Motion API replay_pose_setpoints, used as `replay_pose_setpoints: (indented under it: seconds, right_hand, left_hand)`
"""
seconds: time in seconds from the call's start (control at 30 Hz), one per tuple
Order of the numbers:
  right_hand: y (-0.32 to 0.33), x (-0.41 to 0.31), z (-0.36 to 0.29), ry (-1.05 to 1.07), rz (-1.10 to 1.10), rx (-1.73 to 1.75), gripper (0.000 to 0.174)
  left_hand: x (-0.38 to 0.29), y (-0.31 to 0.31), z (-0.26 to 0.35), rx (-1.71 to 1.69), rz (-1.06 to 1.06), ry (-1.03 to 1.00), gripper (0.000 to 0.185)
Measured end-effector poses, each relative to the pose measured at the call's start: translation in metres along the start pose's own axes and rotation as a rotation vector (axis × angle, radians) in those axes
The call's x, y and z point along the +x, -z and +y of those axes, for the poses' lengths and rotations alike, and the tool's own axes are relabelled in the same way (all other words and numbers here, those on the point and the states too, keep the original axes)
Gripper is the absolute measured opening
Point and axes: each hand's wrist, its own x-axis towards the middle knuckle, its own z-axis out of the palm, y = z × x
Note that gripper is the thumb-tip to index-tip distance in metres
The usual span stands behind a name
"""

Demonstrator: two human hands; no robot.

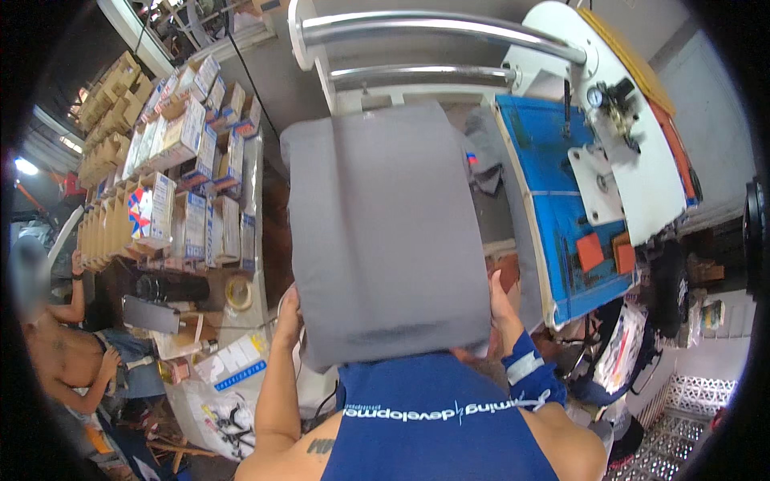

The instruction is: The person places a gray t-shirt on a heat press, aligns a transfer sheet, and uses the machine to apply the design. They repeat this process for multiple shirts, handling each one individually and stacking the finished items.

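Observation:
A grey cloth (391, 222), smooth over a broad flat shape, spans the middle of the head view right in front of my torso. A shadow band runs down its left part, and creases cross its near end. At its lower left side my left hand (290, 315) grips the edge, fingers partly hidden. My right hand (502, 300) holds the opposite edge, thumb upward and other fingers mostly out of sight beneath. Beyond the upper right edge hangs a bunched grey cloth (484, 159); a small red and blue tag shows beside it.
A white machine with chrome rails (445, 30) stands behind the cloth. To the right lies a blue-topped board (559, 240) carrying red blocks (589, 252), below a pressure gauge (594, 97). Stacked cardboard boxes (174, 138) and a tape roll (239, 293) occupy the left table. Another person (72, 355) is far left.

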Motion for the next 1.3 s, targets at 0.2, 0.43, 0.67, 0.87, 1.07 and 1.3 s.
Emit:
replay_pose_setpoints:
  seconds: [0.2,0.43,0.67,0.87,1.07,1.3]
  right_hand:
    - [0.067,0.002,0.045,0.041,0.062,0.409,0.051]
    - [0.094,-0.005,0.050,0.136,-0.005,0.462,0.043]
    - [0.102,-0.002,0.060,0.171,0.072,0.408,0.043]
    - [0.110,0.008,0.063,0.172,0.112,0.292,0.055]
    - [0.097,-0.015,0.060,0.214,-0.046,0.369,0.047]
    - [0.094,-0.006,0.059,0.260,0.266,0.236,0.042]
  left_hand:
    - [-0.056,0.061,-0.012,0.036,0.033,-0.062,0.034]
    - [-0.049,0.093,-0.006,0.117,-0.009,0.029,0.024]
    - [-0.050,0.103,-0.031,-0.007,-0.030,-0.007,0.025]
    - [-0.038,0.104,-0.040,-0.067,0.022,0.046,0.024]
    - [-0.053,0.097,-0.033,0.143,-0.163,0.024,0.043]
    - [-0.041,0.114,-0.036,0.173,-0.041,0.076,0.028]
